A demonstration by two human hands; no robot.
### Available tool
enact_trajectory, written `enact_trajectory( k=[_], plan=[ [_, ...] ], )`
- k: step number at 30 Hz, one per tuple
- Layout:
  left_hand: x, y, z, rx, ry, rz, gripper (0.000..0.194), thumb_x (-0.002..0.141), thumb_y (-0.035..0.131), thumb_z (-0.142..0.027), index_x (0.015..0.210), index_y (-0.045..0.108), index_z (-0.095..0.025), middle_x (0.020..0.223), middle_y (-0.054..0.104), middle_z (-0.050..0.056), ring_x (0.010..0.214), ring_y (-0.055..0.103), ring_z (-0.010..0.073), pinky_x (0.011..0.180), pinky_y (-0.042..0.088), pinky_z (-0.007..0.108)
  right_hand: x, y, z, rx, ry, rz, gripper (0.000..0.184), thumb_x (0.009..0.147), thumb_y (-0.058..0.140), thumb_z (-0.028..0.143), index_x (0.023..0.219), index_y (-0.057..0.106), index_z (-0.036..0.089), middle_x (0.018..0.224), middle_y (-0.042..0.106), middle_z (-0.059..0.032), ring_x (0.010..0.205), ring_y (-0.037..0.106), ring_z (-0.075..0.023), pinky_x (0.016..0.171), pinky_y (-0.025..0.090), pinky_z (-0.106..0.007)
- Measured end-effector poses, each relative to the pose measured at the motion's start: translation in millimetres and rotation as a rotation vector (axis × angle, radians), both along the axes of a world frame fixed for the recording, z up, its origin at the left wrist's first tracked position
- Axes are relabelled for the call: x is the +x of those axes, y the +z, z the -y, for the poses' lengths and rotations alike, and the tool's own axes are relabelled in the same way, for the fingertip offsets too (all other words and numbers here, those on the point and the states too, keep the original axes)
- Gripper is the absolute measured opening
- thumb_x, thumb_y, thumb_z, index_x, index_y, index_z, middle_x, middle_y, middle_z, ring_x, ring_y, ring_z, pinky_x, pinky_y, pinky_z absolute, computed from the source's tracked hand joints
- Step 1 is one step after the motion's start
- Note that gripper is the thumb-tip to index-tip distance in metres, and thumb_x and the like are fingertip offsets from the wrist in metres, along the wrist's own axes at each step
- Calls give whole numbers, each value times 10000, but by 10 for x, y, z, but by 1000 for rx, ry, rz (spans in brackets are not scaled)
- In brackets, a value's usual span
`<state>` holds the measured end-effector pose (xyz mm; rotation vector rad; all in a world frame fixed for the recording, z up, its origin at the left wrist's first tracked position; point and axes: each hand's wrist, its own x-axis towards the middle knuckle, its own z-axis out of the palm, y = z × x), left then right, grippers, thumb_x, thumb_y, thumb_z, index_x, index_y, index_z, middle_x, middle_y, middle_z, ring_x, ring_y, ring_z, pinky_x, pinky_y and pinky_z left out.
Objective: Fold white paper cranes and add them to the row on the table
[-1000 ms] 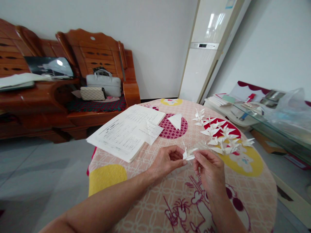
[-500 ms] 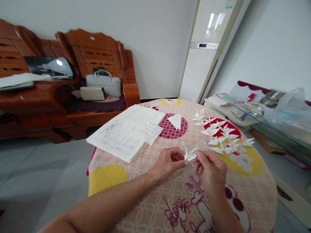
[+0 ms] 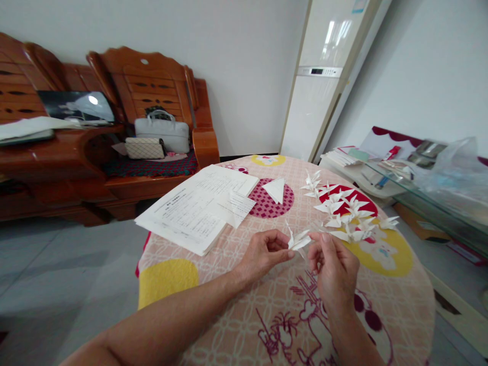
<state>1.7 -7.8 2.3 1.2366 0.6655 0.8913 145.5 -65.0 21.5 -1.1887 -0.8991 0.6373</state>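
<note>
The paper crane (image 3: 299, 241) is above the desk (image 3: 229, 335), pinched in the left hand (image 3: 267, 251); the right hand (image 3: 335, 264) is at its 3 o'clock, grip unclear. Finished cranes (image 3: 331, 205) sit toward 2, a paper triangle (image 3: 275, 190) 11, printed sheets (image 3: 179, 213) 10.

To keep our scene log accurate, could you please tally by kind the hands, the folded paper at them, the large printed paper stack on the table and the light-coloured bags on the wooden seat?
Left hand and right hand: 2
Folded paper: 1
Printed paper stack: 1
Grey bag and cream bag: 2
Total: 6
</note>
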Motion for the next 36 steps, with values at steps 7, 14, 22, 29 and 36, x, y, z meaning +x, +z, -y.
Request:
enact_trajectory(
  k=[7, 14, 22, 29, 36],
  plan=[
    [-6, 13, -3, 45, 56, 44, 391, 614, 840, -365, 841, 630, -125, 761, 655, 27, 675, 605, 120, 624, 456, 213, -8, -34, 1, 55, -25, 232, 239, 776, 709, 309, 959, 686, 156, 598, 584, 35, 471, 489, -91, 435, 395, -200],
    [-16, 4, 9, 104, 63, 18, 392, 632, 832, -360, 878, 635, -128, 794, 668, 39, 708, 620, 136, 664, 477, 231, 7, -44, -8, 81, -42, 290, 171, 768, 703, 271, 902, 692, 165, 617, 599, 30, 492, 503, -93, 453, 406, -208],
    [-37, 20, -12, 170, 149, -7, 365, 676, 799, -388, 880, 636, -133, 793, 652, 31, 695, 605, 124, 654, 479, 222, 9, -6, 41, 53, -60, 165, 307, 791, 679, 310, 1059, 679, 160, 591, 582, 35, 452, 483, -90, 410, 376, -195],
    [-164, 104, -45, 596, 401, -196, 269, 767, 730, -329, 962, 653, -160, 900, 675, 57, 792, 636, 152, 725, 520, 257, 22, -72, -72, -162, 73, -227, 363, 800, 654, 473, 685, 630, 129, 490, 537, 20, 344, 417, -69, 307, 262, -165],
    [-156, 90, -20, 780, 370, -239, 239, 810, 686, -284, 1013, 645, -164, 933, 679, 68, 860, 630, 171, 772, 514, 282, -25, -127, -129, -212, 527, -558, 315, 735, 713, 452, 747, 667, 141, 611, 646, -25, 438, 550, -117, 333, 402, -191]
  ],
)
